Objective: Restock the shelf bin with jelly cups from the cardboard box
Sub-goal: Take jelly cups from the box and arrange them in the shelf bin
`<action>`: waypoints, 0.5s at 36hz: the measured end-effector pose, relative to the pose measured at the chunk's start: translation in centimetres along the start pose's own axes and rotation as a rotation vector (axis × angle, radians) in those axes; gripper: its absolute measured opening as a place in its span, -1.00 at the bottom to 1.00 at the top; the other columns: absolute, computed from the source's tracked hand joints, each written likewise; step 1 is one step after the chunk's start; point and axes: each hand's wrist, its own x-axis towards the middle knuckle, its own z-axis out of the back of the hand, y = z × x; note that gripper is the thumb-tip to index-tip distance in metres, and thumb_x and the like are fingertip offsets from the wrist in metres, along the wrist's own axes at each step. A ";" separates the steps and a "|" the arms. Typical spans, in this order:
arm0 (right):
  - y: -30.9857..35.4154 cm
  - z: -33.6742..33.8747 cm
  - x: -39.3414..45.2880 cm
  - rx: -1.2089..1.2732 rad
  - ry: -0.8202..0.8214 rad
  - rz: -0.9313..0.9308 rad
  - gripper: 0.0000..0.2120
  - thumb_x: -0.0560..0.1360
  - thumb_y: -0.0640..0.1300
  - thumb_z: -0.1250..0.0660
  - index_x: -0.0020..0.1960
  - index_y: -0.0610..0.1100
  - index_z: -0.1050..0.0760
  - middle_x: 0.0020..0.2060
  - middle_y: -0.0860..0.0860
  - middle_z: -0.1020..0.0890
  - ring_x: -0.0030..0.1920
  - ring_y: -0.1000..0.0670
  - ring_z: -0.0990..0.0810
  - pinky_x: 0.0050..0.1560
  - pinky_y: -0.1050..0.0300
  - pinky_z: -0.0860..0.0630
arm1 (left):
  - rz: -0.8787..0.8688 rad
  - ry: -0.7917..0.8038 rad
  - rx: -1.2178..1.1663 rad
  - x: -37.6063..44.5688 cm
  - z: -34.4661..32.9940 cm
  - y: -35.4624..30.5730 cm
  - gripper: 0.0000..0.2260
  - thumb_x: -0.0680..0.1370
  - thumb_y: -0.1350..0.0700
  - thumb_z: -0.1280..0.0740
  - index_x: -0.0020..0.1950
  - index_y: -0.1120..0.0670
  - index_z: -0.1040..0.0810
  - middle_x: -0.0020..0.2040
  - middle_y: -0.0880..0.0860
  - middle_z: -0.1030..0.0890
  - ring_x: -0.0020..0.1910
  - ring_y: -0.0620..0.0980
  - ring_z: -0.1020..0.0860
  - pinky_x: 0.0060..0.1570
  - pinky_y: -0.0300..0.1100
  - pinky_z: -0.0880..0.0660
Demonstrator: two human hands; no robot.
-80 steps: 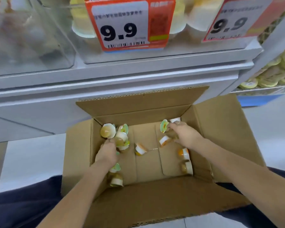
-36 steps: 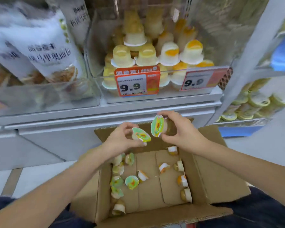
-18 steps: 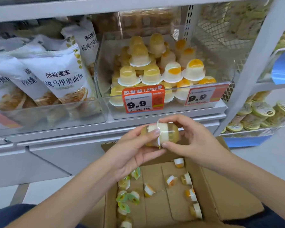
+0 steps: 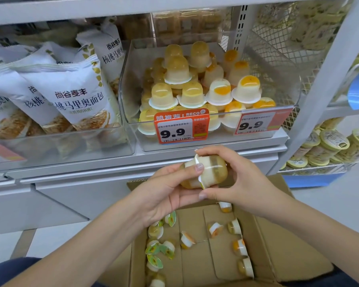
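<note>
Two translucent yellow jelly cups (image 4: 203, 172), pressed lid to lid, are being gripped by left hand (image 4: 170, 191) and right hand (image 4: 236, 181) below the well-stocked clear plastic shelf bin (image 4: 211, 141), about a dozen remaining in the brown cardboard box (image 4: 278, 245).

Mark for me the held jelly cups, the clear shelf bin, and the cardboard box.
held jelly cups (image 4: 207, 172): head view, on the pale side wall of the pair.
clear shelf bin (image 4: 216, 141): head view, on its front wall between the price tags.
cardboard box (image 4: 288, 245): head view, on its right inner wall.

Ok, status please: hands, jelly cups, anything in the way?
Left hand and right hand hold two jelly cups lid to lid. Below shelf bin. Path clear.
</note>
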 end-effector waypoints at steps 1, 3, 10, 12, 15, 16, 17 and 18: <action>0.0 0.0 0.0 0.002 0.004 -0.001 -0.37 0.27 -0.08 -0.59 0.27 0.13 -0.43 0.15 0.25 -0.52 0.21 0.17 -0.49 0.20 0.20 -0.46 | 0.001 -0.014 -0.004 0.0 0.0 -0.1 -0.69 0.34 0.17 -0.40 0.03 0.26 -0.62 -0.02 0.28 -0.65 -0.13 0.14 -0.67 -0.23 -0.17 -0.63; 0.1 0.0 0.0 0.000 0.006 -0.006 -0.37 0.29 -0.09 -0.58 0.28 0.14 -0.42 0.16 0.26 -0.52 0.21 0.18 -0.49 0.21 0.21 -0.46 | 0.004 -0.031 0.007 -0.1 -0.1 -0.2 -0.71 0.33 0.17 -0.39 0.01 0.25 -0.62 -0.05 0.26 -0.65 -0.15 0.14 -0.67 -0.21 -0.15 -0.64; 0.6 0.4 0.8 -0.026 0.003 -0.025 -0.45 0.26 -0.09 -0.60 0.17 0.18 -0.49 0.05 0.29 -0.57 0.10 0.23 -0.52 0.04 0.40 -0.42 | 0.065 -0.025 0.056 -0.3 0.2 -0.8 -0.65 0.34 0.07 -0.49 0.08 0.17 -0.60 -0.01 0.19 -0.66 -0.19 0.07 -0.67 -0.14 -0.07 -0.63; 1.1 0.8 1.1 0.005 -0.015 -0.040 -0.47 0.26 -0.10 -0.60 0.14 0.18 -0.51 0.02 0.28 -0.58 0.07 0.21 -0.54 0.02 0.40 -0.44 | 0.053 -0.016 0.105 -0.5 0.1 -1.4 -0.65 0.38 0.01 -0.47 0.11 0.13 -0.60 0.04 0.16 -0.66 -0.11 0.09 -0.67 -0.07 0.00 -0.62; 2.1 2.2 1.9 0.056 -0.124 -0.028 -0.49 0.25 -0.08 -0.59 0.14 0.14 -0.52 0.03 0.22 -0.61 0.06 0.20 -0.57 0.03 0.35 -0.48 | -0.089 -0.187 0.468 -0.2 0.4 -2.6 -0.52 0.31 -0.10 -0.45 0.16 0.07 -0.59 0.06 0.02 -0.67 0.02 -0.02 -0.65 0.07 -0.01 -0.58; 2.4 3.0 2.4 0.075 -0.185 -0.026 -0.50 0.25 -0.05 -0.59 0.13 0.15 -0.53 0.04 0.18 -0.62 0.04 0.19 -0.58 0.01 0.33 -0.50 | -0.171 -0.324 0.615 0.1 0.7 -2.9 -0.53 0.29 -0.11 -0.49 0.14 0.05 -0.59 0.03 -0.02 -0.67 0.00 -0.08 -0.65 0.08 -0.06 -0.57; 2.7 3.8 3.1 0.085 -0.253 -0.030 -0.50 0.23 0.00 -0.59 0.12 0.17 -0.53 0.04 0.14 -0.62 0.03 0.14 -0.59 -0.01 0.28 -0.52 | -0.260 -0.465 0.744 0.4 1.2 -3.3 -0.57 0.29 -0.08 -0.53 0.10 0.02 -0.59 0.00 -0.06 -0.66 -0.03 -0.13 -0.63 0.06 -0.12 -0.57; 3.0 4.7 3.9 0.083 -0.319 -0.032 -0.50 0.21 0.05 -0.59 0.12 0.18 -0.54 0.05 0.09 -0.62 0.02 0.09 -0.60 -0.03 0.21 -0.55 | -0.338 -0.572 0.840 0.6 1.7 -3.6 -0.63 0.30 -0.04 -0.55 0.04 0.00 -0.59 -0.03 -0.09 -0.64 -0.07 -0.17 -0.61 0.03 -0.18 -0.56</action>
